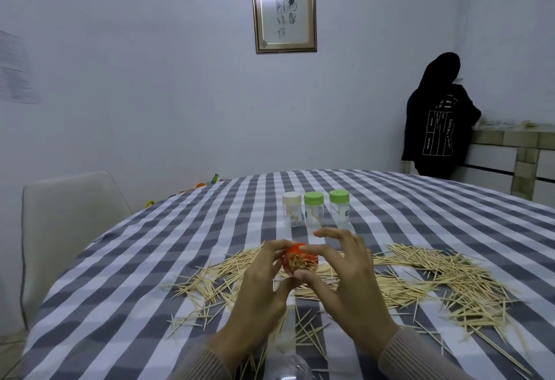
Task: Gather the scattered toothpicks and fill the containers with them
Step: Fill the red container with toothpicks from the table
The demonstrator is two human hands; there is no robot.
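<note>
Gray-and-white checked cloth covers the round table [420, 199], and loose toothpicks [435, 277] lie scattered across its near half in a wide band, thickest to the right of the hands. Both hands meet at the middle over that band: the left hand [264, 286] curls its fingers and thumb round an orange container [297, 255], tipped so its open mouth, packed with toothpicks, faces the camera, while the right hand [348, 277] touches the container's right side and underside with thumb and forefinger, its other fingers spread and raised. Whether the right hand also pinches picks there I cannot tell. Beyond the hands, well apart from them, stand 3 clear jars in a row: a white-capped jar [291, 210] and 2 green-capped jars [313, 210], all nearly empty. By my reading, the orange container looks full, so the next move likely turns on the right hand, nearer the dense heap, whose picks lie at every angle and need aligning.
</note>
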